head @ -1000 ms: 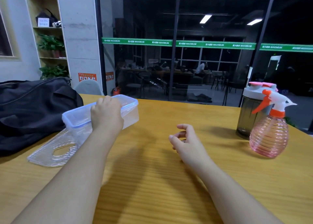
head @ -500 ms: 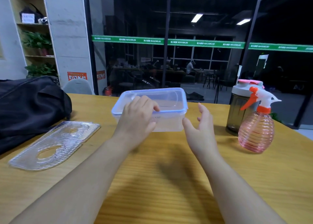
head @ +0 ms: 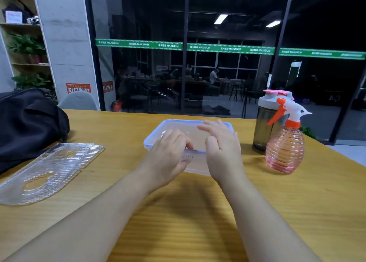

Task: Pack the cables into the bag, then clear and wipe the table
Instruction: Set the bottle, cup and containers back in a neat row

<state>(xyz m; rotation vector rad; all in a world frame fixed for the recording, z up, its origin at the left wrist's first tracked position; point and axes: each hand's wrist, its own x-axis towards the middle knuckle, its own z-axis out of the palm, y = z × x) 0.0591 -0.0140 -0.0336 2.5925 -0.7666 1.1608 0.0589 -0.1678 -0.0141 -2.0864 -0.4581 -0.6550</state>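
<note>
1. Head view, the room: dark glass walls [head: 227,67] run behind the table, crossed by a green printed band, with ceiling lights and dim furniture showing through them; at far left I see a wooden shelf [head: 21,43] with plants and a grey concrete pillar beside it; a pale chair back [head: 79,101] stands just past the far edge.
2. Head view, the surface: the yellow wood table [head: 178,212] fills the lower part of what I see; the black bag [head: 29,123] lies at its left end, slumped, and I cannot tell from here whether it is zipped; no cables show outside it.
3. Just in front of the bag lies a clear ribbed plastic lid [head: 49,170], flat, with a cut-out handle hole near its close end; its far corner is near the bag.
4. In the middle stands a clear plastic container [head: 178,129] with a blue rim, open side up.
5. My left hand [head: 168,156] grips the container's near wall, fingers curled over the rim and the thumb against the outside.
6. My right hand [head: 221,148] lies over the right part of the rim with fingers straight and a little spread, reaching across the opening; it holds nothing.
7. At the right stand a smoky shaker bottle [head: 265,127] with a pink and grey cap, and just in front of it a pink spray bottle [head: 285,148] with a white and orange trigger; both upright, close together, apart from the container.
</note>
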